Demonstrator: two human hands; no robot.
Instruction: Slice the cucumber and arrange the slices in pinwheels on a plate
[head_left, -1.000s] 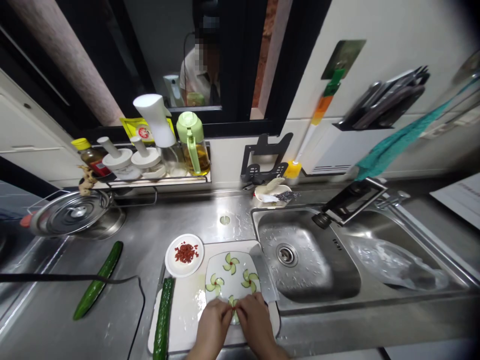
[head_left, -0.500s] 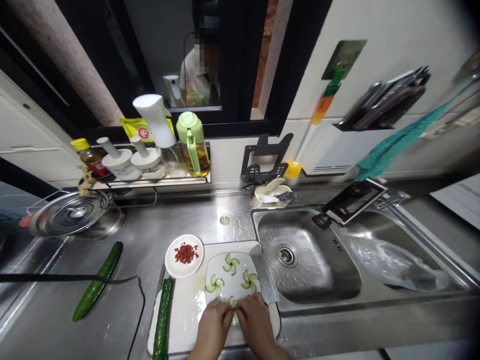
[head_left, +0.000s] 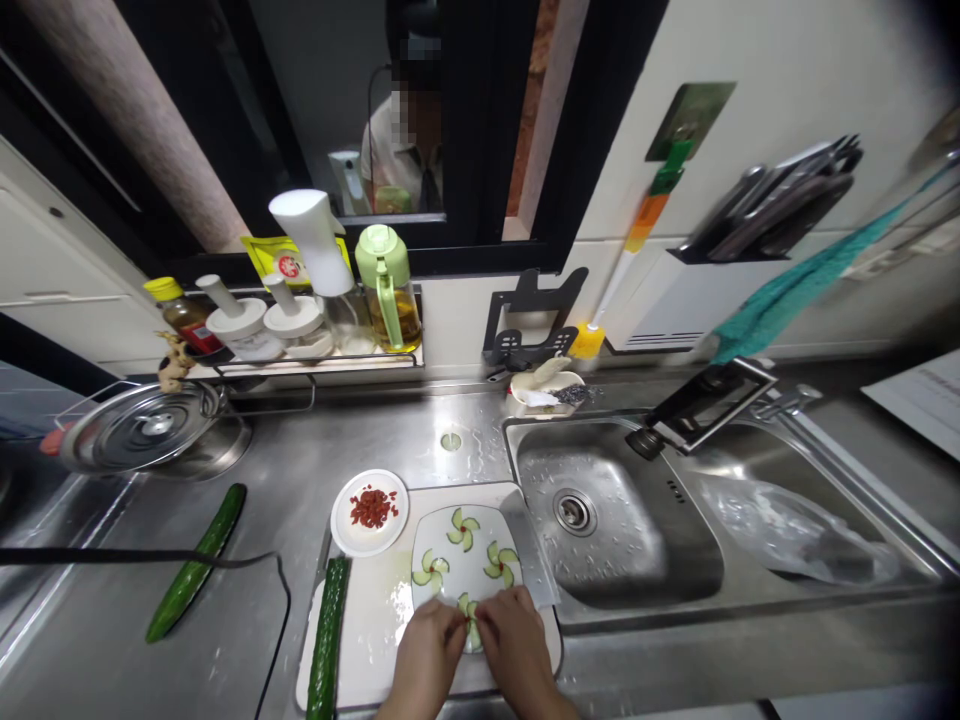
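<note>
My left hand (head_left: 430, 648) and my right hand (head_left: 516, 640) meet over the near edge of a white plate (head_left: 469, 535). The thumb and fingers of each are pinched together, just above a flower of cucumber slices (head_left: 472, 636). A speck of red, like a goji berry, shows between the fingertips; which hand has hold of it I cannot tell. Three more cucumber flowers with red centres lie on the plate, one being the far flower (head_left: 463, 530). Left of it stands a small white dish (head_left: 340, 515) of red goji berries (head_left: 373, 507).
The plate rests on a cutting board (head_left: 375, 640), with a cut cucumber (head_left: 328, 630) along its left side. A knife blade (head_left: 538, 562) lies right of the plate, beside the sink (head_left: 622, 570). Farther left are a whole cucumber (head_left: 196, 565) and a black cable (head_left: 281, 590).
My hands stay over the near flower, and a slightly wider gap shows between their fingertips. The red between them is less visible now. Nothing else has moved.
</note>
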